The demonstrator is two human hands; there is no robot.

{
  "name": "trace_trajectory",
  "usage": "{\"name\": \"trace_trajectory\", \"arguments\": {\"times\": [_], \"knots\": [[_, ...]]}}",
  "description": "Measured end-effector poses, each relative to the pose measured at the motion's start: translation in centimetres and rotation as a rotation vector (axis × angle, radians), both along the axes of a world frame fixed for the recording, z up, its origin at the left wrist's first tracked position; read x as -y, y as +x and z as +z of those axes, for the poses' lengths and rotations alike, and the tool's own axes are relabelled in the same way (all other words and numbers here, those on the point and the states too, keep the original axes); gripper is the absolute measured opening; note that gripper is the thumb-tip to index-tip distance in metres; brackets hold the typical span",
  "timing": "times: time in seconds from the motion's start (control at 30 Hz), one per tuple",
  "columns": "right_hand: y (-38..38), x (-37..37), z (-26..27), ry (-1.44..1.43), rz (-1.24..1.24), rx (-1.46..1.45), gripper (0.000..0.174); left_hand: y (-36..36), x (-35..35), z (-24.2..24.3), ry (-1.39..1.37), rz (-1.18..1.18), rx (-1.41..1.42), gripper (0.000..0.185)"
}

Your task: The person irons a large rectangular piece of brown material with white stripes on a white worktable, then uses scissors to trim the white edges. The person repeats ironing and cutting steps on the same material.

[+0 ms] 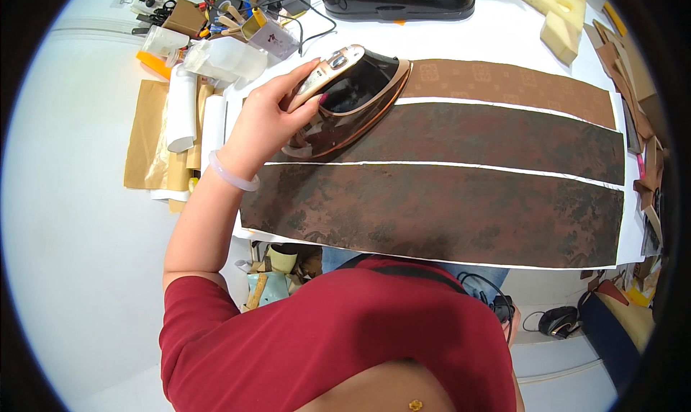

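My left hand (pixel 275 101), a pale bangle at its wrist, grips the handle of a cordless-looking steam iron (pixel 356 96). The iron lies over the left part of a dark patterned fabric strip (pixel 480 139) and of a brown strip with square motifs (pixel 507 85) behind it. Nearer me lies another dark floral strip (pixel 432 212). White gaps separate the three. Low at my right side, my right hand (pixel 513 321) is mostly hidden behind my body, beside a black device (pixel 503 308) with a cable; its grip cannot be made out.
A black case (pixel 397 0) stands at the table's far edge. Yellowish foam pieces (pixel 561 36) lie far right. At the far left are a tool box (pixel 272 36), plastic bottles (pixel 232 58), cables and paper rolls (pixel 182 109). Leather-like scraps (pixel 626 77) line the right edge.
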State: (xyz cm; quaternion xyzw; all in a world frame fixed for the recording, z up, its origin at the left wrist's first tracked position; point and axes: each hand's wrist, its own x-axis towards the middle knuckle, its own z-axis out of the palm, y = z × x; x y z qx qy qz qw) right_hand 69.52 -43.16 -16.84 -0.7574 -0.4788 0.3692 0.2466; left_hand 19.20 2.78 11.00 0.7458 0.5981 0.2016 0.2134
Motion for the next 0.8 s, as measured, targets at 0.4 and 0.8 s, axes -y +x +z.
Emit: {"name": "trace_trajectory", "arguments": {"times": [0.4, 0.8], "knots": [[-0.3, -0.1, 0.3, 0.024, -0.012, 0.001, 0.065, 2.1, 1.2, 0.8, -0.105, -0.046, -0.001, 0.055], [-0.2, -0.1, 0.1, 0.007, -0.028, -0.051, 0.062, 4.9, -0.6, 0.6, -0.100, -0.042, -0.014, 0.054]]}}
